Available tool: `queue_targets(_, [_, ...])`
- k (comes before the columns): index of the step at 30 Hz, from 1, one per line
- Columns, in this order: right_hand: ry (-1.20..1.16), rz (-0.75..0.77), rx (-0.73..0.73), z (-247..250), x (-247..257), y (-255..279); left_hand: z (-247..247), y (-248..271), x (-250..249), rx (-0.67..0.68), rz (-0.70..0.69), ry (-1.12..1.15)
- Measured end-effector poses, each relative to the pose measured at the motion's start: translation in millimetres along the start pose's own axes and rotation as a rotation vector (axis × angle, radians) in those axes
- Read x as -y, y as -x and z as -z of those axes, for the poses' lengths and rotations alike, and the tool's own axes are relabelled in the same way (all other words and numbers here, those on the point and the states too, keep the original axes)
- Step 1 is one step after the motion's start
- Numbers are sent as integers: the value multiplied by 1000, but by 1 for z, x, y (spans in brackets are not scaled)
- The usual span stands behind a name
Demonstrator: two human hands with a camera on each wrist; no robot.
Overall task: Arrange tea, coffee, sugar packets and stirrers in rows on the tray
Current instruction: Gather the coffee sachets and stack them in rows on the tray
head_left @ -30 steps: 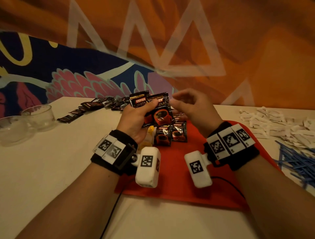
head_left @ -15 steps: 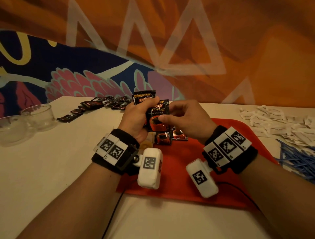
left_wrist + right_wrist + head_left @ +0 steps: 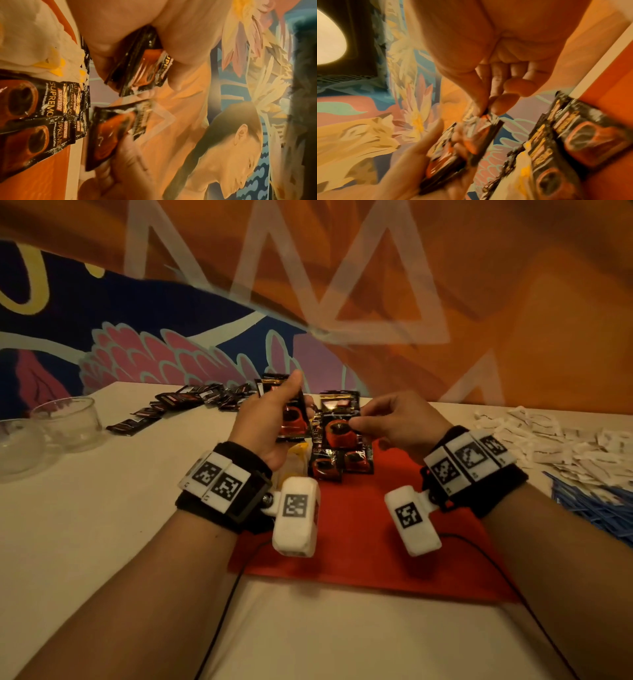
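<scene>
Gripping a small stack of coffee sachets [image 3: 291,414] between thumb and curled fingers, the left hand [image 3: 267,422] holds them upright above the far left part of the red tray [image 3: 359,529], while the right hand [image 3: 400,422] pinches a single coffee sachet [image 3: 337,426] by its edge between thumb and forefinger, just beside the stack and apart from it; in the right wrist view that pinch is plain, the other fingers [image 3: 520,83] folded loosely behind. More coffee sachets [image 3: 337,463] lie overlapping in a row on the tray's far end, under the two hands, and just to their left yellow-and-white tea packets [image 3: 294,460] lie on the tray, partly hidden by the left wrist. On the cream table [image 3: 102,525], a scatter of dark sachets [image 3: 185,402] runs along the far left, white sugar packets [image 3: 555,440] are heaped at the right, blue stirrers [image 3: 596,505] lie near the right edge, and two glass bowls [image 3: 65,422] stand at the left
</scene>
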State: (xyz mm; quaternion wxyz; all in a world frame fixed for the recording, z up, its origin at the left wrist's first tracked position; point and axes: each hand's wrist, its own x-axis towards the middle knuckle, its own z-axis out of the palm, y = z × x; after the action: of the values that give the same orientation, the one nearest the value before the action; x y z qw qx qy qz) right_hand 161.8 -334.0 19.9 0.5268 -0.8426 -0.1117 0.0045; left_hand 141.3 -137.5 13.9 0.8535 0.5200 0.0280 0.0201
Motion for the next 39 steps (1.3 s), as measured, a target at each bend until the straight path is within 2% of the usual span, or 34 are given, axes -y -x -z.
queue_targets(6, [193, -360, 18, 21, -18, -4, 9, -7, 1, -31, 96, 58])
queue_targets(11, [254, -480, 57, 17, -29, -1, 13, -11, 1, -31, 119, 99])
queue_targets(30, [154, -479, 17, 0, -26, -4, 11, -5, 1, -28, 118, 96])
queue_targets(39, [142, -332, -38, 12, -24, -6, 12, -2, 0, 27, 153, 140])
